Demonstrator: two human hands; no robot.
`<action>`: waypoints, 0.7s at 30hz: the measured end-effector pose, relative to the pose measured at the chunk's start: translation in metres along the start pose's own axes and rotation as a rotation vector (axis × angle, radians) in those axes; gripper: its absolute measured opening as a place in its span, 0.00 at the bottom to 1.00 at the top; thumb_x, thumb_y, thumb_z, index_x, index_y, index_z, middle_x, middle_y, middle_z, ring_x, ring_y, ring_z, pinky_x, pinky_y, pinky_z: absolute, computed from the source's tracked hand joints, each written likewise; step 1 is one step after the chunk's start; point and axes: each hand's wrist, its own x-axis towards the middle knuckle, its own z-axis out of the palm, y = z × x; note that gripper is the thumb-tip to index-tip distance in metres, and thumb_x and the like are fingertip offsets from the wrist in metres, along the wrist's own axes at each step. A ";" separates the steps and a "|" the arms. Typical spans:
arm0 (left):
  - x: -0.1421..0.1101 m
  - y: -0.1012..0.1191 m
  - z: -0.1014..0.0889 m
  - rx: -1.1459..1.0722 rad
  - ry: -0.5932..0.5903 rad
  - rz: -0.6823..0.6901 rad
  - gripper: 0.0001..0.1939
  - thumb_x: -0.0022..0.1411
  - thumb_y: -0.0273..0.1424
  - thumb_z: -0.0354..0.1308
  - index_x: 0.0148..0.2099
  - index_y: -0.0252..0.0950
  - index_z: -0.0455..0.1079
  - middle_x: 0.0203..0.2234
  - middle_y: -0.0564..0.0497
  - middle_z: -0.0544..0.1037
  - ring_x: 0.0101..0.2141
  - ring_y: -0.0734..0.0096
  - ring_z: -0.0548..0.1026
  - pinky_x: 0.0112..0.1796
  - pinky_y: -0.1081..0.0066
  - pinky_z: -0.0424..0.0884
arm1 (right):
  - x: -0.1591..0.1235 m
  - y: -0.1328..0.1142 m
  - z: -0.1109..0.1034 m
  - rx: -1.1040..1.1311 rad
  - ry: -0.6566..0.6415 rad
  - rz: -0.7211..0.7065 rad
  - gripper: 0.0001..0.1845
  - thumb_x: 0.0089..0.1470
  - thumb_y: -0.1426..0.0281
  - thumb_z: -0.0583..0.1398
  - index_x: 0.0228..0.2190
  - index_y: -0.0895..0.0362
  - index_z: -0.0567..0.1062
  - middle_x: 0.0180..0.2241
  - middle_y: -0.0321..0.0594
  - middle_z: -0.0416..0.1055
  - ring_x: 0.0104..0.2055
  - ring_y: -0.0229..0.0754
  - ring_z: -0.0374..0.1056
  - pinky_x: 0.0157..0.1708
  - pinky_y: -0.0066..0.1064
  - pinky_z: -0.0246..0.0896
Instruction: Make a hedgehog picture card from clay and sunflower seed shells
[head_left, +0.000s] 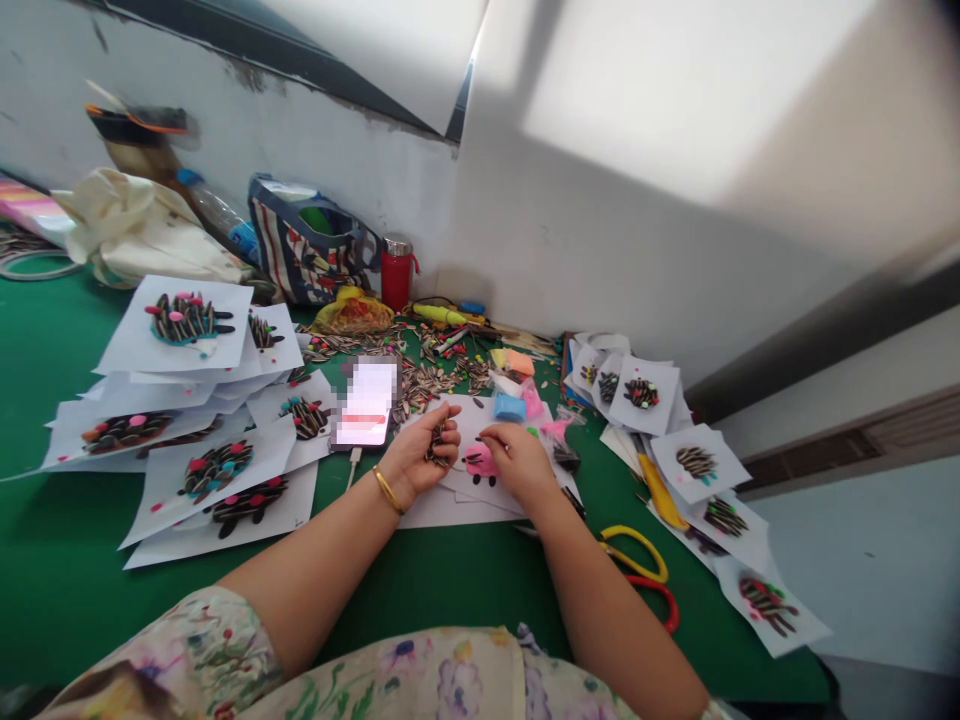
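Observation:
Cupped upward, my left hand (424, 452) has its fingers curled round several striped sunflower seeds (437, 446). A gold bangle (388, 488) circles that wrist. My right hand (517, 458) is closed in a pinch, with a dark sunflower seed (481, 438) showing at its fingertips. Just under them lies a flat pink clay shape (480, 462) with small dark pieces along its lower edge, on white paper (450, 512). The right fingers partly cover the clay. Blue clay (510, 406) and pink clay (531, 398) in clear wrapping sit behind the right hand.
Finished-looking seed-and-clay pictures on paper are stacked at left (187, 330) and right (697, 465). A phone (366, 402) with a cable stands left of my hands. Scissors (637, 555) lie by my right forearm. Loose seeds (420, 385), a red flask (397, 275) and bags are behind.

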 end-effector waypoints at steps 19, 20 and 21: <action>0.004 0.000 -0.003 0.004 0.023 0.022 0.06 0.68 0.29 0.51 0.40 0.31 0.65 0.21 0.58 0.60 0.16 0.87 0.60 0.12 0.87 0.50 | 0.007 -0.002 0.000 -0.030 -0.131 -0.018 0.12 0.53 0.78 0.58 0.35 0.54 0.80 0.36 0.38 0.77 0.41 0.41 0.70 0.43 0.31 0.61; 0.004 0.000 -0.003 0.003 0.024 0.021 0.06 0.68 0.29 0.51 0.40 0.31 0.65 0.21 0.58 0.60 0.16 0.87 0.60 0.12 0.88 0.50 | 0.006 -0.002 0.000 -0.036 -0.135 -0.021 0.13 0.53 0.78 0.58 0.35 0.54 0.80 0.36 0.38 0.77 0.41 0.41 0.70 0.43 0.31 0.61; 0.004 0.000 -0.003 0.003 0.024 0.020 0.06 0.68 0.29 0.51 0.40 0.31 0.65 0.21 0.58 0.60 0.16 0.87 0.60 0.12 0.88 0.50 | 0.006 -0.003 0.000 -0.044 -0.140 -0.025 0.13 0.54 0.78 0.57 0.36 0.54 0.80 0.37 0.38 0.78 0.41 0.41 0.70 0.43 0.31 0.61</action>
